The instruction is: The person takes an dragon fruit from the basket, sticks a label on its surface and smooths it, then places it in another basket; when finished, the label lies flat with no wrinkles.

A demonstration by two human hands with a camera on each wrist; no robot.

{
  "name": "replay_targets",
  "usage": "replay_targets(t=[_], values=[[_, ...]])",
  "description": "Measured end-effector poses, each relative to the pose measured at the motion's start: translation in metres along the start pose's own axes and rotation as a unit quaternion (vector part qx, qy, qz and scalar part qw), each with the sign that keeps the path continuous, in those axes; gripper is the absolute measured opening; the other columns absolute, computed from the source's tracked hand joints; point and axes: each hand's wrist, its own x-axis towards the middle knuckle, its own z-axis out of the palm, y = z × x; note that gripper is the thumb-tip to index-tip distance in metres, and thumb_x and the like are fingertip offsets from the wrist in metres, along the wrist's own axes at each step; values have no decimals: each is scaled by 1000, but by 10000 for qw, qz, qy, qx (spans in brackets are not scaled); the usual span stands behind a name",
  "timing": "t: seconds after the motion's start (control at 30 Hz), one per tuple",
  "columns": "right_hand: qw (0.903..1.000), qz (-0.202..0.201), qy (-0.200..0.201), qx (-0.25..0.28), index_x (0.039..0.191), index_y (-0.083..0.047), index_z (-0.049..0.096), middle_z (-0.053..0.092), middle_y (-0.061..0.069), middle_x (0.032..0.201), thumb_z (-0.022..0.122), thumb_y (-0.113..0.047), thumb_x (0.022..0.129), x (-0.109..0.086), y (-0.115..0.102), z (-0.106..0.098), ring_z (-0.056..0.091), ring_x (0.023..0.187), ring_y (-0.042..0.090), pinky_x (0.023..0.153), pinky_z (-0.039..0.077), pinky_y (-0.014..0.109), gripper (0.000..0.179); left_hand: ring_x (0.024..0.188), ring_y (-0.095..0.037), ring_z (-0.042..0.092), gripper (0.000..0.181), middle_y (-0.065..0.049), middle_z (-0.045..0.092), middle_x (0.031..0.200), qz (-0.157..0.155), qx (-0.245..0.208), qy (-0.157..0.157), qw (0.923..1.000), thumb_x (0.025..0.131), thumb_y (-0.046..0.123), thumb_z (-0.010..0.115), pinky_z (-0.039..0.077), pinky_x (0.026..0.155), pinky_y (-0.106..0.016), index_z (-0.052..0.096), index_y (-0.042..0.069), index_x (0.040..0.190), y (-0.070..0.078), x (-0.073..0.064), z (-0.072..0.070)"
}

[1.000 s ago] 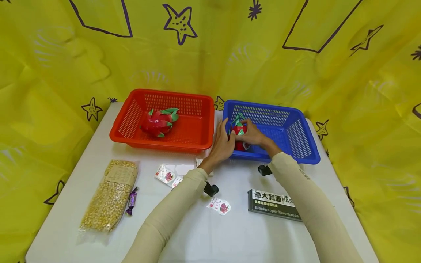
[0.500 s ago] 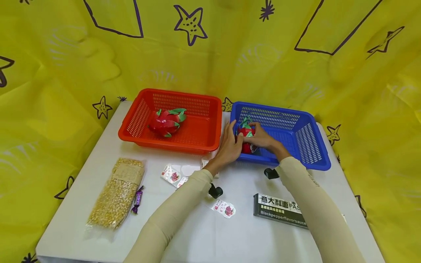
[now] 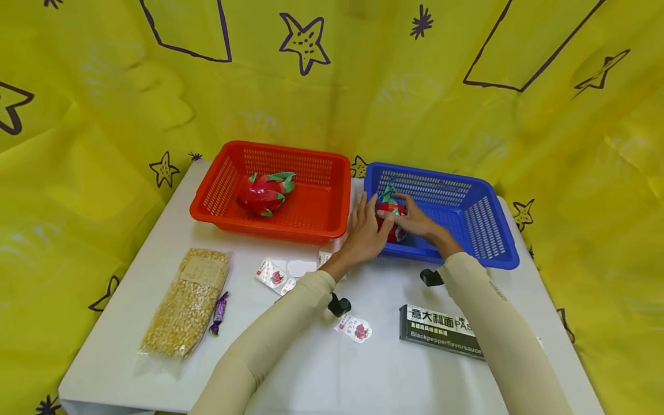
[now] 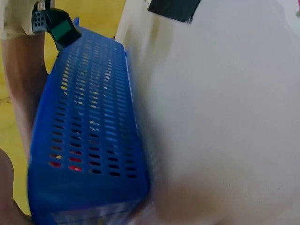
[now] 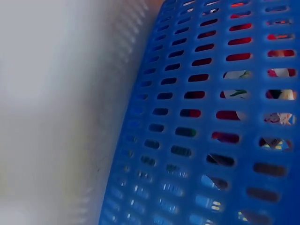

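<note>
the left hand (image 3: 365,233) has shifted its thumb across the front of the dragon fruit (image 3: 391,204), below the thumb of the right hand (image 3: 417,222); right hand grips it, left fingers fairly straight; fruit inside the blue basket (image 3: 483,230), left end; handling appears unfinished.

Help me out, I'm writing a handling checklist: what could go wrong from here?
The green leaves on the dragon fruit might bend, with the left hand and right hand so close. In the head view, the left sleeve overlaps the label strip and might drag it; the right sleeve could likewise nudge the pasta box.
</note>
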Motion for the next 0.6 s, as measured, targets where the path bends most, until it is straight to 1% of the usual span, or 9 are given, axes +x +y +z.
replay_targets(t=[0.1, 0.17, 0.2, 0.27, 0.3, 0.37, 0.4, 0.5, 0.6], values=[[10000, -43, 54, -27, 169, -11, 3, 35, 32, 158, 59, -55, 103, -8, -1, -1, 51, 135, 51, 116, 41, 65, 96, 164, -40, -3, 78, -14, -10, 178, 211, 195, -144, 9995, 111, 51, 41, 19, 126, -68, 9, 11, 171, 8, -12, -3], [9998, -119, 94, -105, 169, -11, 2, 32, 32, 161, 59, -54, 104, -13, -1, -1, 44, 142, 52, 120, 34, 69, 97, 164, -40, -4, 79, -12, -10, 179, 369, 286, -163, 9988, 111, 51, 43, 22, 124, -71, 9, 12, 171, 12, -19, -7], [9997, -145, 145, -132, 169, -10, 3, 30, 32, 162, 60, -54, 104, -15, -1, 0, 41, 145, 53, 120, 32, 70, 97, 164, -40, -5, 79, -11, -11, 179, 446, 308, -175, 9984, 111, 50, 44, 23, 123, -72, 10, 14, 171, 14, -24, -10], [9990, -265, 304, -205, 168, -8, 4, 26, 32, 165, 61, -49, 105, -19, -1, 0, 38, 147, 55, 119, 33, 70, 94, 164, -39, -5, 78, -9, -10, 179, 584, 355, -178, 9975, 110, 50, 45, 23, 123, -72, 11, 16, 171, 17, -32, -17], [9981, -349, 427, -274, 168, -7, 6, 25, 33, 166, 61, -47, 105, -21, -2, 1, 37, 148, 55, 119, 34, 70, 93, 164, -39, -5, 78, -8, -10, 179, 635, 369, -179, 9971, 110, 51, 44, 23, 123, -71, 11, 17, 172, 18, -37, -21], [9949, -568, 750, -364, 167, -5, 14, 26, 31, 167, 63, -40, 105, -25, -3, 2, 36, 150, 54, 119, 36, 68, 86, 164, -37, -1, 76, -7, -6, 179, 730, 381, -133, 9965, 110, 51, 44, 22, 124, -70, 14, 18, 171, 18, -46, -32], [9922, -704, 936, -429, 167, -4, 19, 27, 30, 168, 64, -37, 106, -28, -5, 2, 35, 151, 53, 118, 37, 68, 83, 164, -37, 2, 74, -7, -3, 180, 797, 402, -78, 9960, 110, 50, 45, 20, 126, -69, 17, 18, 171, 17, -51, -38], [9801, -1123, 1527, -585, 163, -3, 34, 33, 27, 167, 64, -30, 107, -36, -11, 5, 32, 154, 49, 121, 33, 68, 70, 161, -36, 12, 68, -9, 10, 178, 966, 448, 194, 9941, 110, 44, 47, 18, 128, -63, 26, 15, 169, 9, -65, -58], [9672, -1443, 2041, -462, 159, -6, 44, 39, 22, 165, 64, -29, 107, -48, -24, 9, 36, 151, 47, 120, 33, 69, 60, 157, -35, 22, 62, -11, 21, 175, 1126, 530, 581, 9905, 109, 36, 52, 18, 128, -59, 36, 13, 165, -3, -79, -81]])
